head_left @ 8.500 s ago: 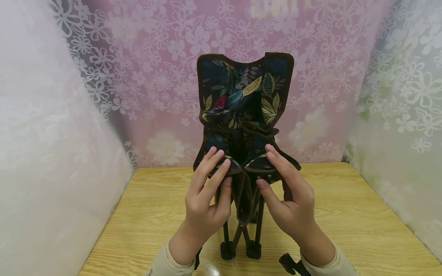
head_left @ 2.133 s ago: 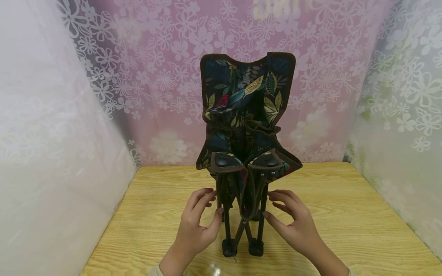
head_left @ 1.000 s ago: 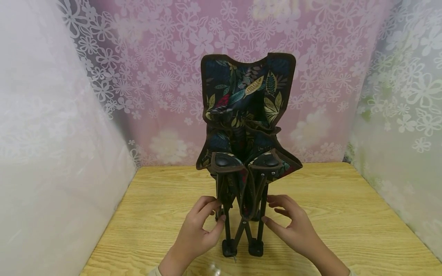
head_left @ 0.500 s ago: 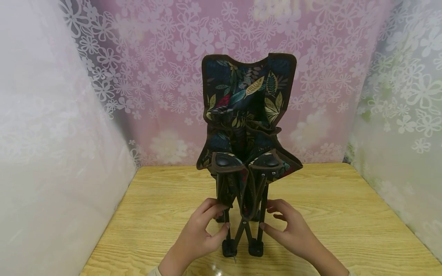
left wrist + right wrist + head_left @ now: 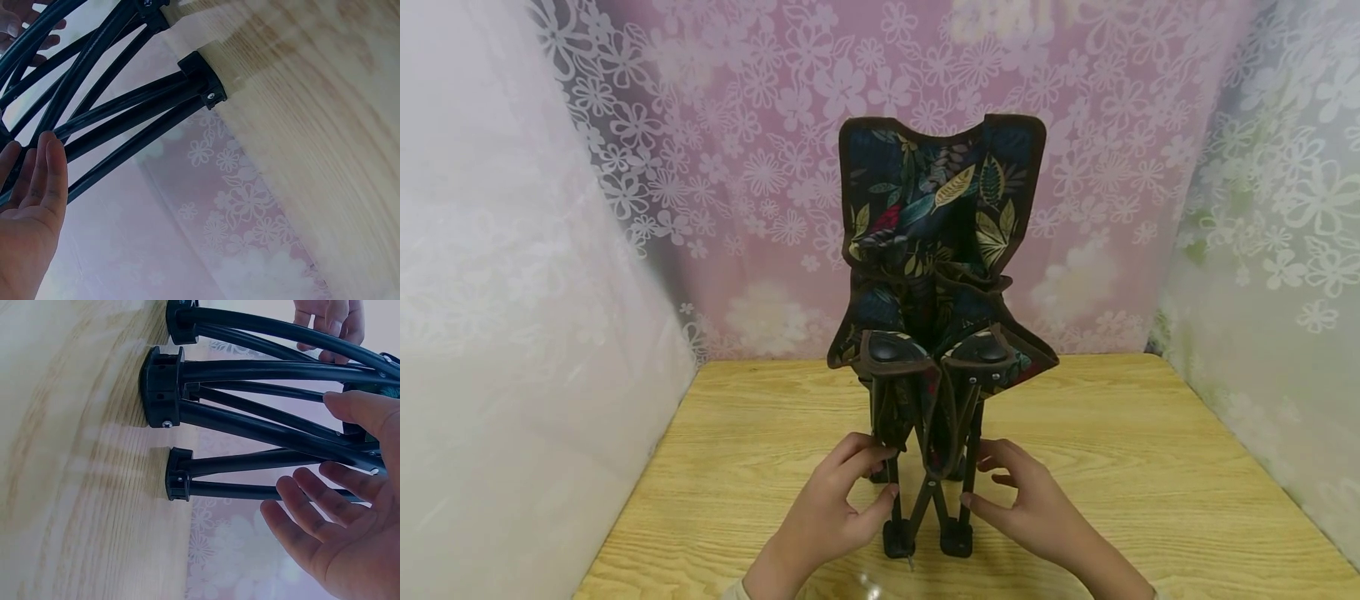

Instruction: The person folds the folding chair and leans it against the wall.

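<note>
A small folding chair (image 5: 951, 192) with dark leaf-print fabric and brown edging stands upright, its seat bunched and its crossed black legs drawn close together. My left hand (image 5: 842, 504) is at the chair's left legs, thumb by the front tube. In the left wrist view, the left hand's fingers (image 5: 56, 169) are extended beside the black tubes (image 5: 131, 120). My right hand (image 5: 1026, 500) is at the right legs, its thumb tip against or very near the front tube. The right wrist view shows the right hand's fingers (image 5: 303, 531) spread and loose, not wrapped round the legs (image 5: 256, 433).
The chair's black plastic feet (image 5: 898, 540) rest on a wood-grain table (image 5: 737, 467). Behind it hangs a pink flowered curtain (image 5: 760, 125). Pale sheets (image 5: 535, 292) close in the left and right sides.
Both hands have come down from the front corners of the seat to the legs, then slid slightly lower along them. The chair stays in place, with no visible change of shape.
</note>
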Demonstrator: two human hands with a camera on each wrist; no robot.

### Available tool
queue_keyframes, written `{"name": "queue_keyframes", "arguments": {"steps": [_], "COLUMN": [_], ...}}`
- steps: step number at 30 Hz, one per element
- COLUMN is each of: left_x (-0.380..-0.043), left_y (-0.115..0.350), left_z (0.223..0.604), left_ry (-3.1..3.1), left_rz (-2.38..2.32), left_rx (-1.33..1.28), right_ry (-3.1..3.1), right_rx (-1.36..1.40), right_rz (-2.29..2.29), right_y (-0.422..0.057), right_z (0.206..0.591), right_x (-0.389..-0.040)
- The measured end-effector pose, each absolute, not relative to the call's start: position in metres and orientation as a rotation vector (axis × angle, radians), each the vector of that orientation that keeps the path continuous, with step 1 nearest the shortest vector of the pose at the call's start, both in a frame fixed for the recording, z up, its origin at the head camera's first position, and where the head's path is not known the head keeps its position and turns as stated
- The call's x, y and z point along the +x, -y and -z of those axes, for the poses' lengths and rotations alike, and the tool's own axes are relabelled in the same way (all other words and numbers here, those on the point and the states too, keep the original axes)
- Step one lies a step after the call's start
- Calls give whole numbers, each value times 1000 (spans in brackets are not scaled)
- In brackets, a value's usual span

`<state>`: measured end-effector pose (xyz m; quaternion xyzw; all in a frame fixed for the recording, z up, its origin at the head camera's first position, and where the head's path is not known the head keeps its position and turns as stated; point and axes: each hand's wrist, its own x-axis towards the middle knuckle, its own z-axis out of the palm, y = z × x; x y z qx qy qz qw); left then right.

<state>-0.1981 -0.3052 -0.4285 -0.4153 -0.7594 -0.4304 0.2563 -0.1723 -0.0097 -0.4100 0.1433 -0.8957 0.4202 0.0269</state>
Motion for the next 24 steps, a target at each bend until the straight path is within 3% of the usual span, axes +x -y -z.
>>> {"name": "queue_keyframes", "arguments": {"steps": [24], "left_x": [-198], "left_y": [308], "left_z": [437], "left_ry": [2191], "left_rz": [1209], "left_rx": [-1087], "right_ry": [2904], "right_rx": [446], "right_rz": [-1326], "right_y": [7], "right_z": [417], "right_x": [-177]}}
